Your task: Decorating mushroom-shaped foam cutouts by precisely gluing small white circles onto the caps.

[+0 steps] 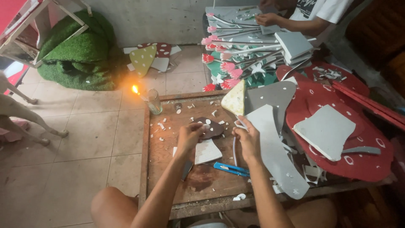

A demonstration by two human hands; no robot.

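Where two hands (190, 136) meet: one brown cutout (213, 128)

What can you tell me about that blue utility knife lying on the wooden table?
The blue utility knife lies flat on the low wooden table, slanting down to the right. Its slim body looks like plastic, with a darker slider strip. It rests below a white foam piece, between the person's forearms; neither hand touches it.

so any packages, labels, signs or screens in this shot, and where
None that I can tell: no package, label, sign or screen shows. The nearest thing to print is the dark design on a co-worker's white shirt at the top right, too cropped to make out.
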